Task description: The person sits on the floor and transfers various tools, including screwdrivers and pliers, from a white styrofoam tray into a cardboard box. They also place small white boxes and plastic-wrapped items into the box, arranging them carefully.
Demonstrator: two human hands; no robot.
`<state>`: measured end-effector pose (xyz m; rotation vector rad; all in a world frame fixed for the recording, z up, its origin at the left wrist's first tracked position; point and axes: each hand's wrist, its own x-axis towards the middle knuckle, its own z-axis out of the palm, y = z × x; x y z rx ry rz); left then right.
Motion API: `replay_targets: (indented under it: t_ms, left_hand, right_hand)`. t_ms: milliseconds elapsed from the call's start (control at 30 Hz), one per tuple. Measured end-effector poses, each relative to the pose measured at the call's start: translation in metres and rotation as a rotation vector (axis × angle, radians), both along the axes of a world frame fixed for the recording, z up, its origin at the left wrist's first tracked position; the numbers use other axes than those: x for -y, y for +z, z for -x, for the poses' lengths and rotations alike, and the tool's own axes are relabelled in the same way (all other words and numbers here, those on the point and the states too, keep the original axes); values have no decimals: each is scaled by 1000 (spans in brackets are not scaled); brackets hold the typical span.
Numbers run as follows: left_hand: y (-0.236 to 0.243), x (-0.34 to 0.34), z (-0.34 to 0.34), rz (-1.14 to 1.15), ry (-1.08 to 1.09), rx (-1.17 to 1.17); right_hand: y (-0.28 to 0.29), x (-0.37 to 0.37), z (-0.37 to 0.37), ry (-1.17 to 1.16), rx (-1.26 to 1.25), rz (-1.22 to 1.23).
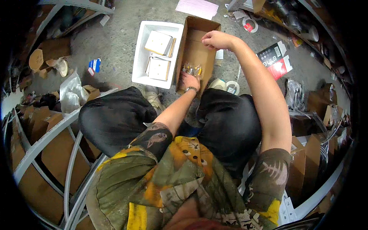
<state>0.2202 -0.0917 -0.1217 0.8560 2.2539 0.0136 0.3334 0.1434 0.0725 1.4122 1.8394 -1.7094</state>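
An open cardboard box (199, 38) stands on the floor between my knees, its length pointing away from me. At its near end my left hand (190, 81) is inside, fingers closed against a clear plastic bag (193, 69) with small brass-coloured and yellow parts. Over the far right rim my right hand (215, 40) hangs with fingers curled together; whatever they may pinch is hidden. Touching the box's left side is a white foam box (137, 61), which holds two stacks of white square pieces, a far stack (159, 41) and a near stack (158, 69).
Grey shelving frames with cardboard boxes (53, 153) flank me. A roll of tape (232, 87) lies by my right shoe. A black and red flattened carton (274, 59) is to the right, a pink sheet (197, 8) beyond the boxes, and a blue packet (94, 65) to the left.
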Motion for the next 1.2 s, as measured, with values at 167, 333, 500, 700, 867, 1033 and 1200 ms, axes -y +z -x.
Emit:
replay_targets:
  t_ms: [167,333,500,700,867,1033,1200]
  left_hand:
    - [-14,-12,13,-7,-22,31]
    - [11,-12,25,-150,-219,129]
    - [95,-33,43,-493,-184,376]
    - [189,-113,95,-684,-41,760]
    - [273,-152,134,-500,-212,1058]
    - [257,-156,223,-559,-262,906]
    - [93,-107,290,260,-532,165]
  right_hand:
    - [9,4,4,-6,-14,34]
    - [0,5,1,12,-38,23]
    - [-21,10,-16,51,-65,-221]
    - [64,19,18,-109,-319,251]
    - [68,5,25,-414,-381,138]
    - [45,0,5,-601,-463,106]
    - [51,2,6,-820,-564,229]
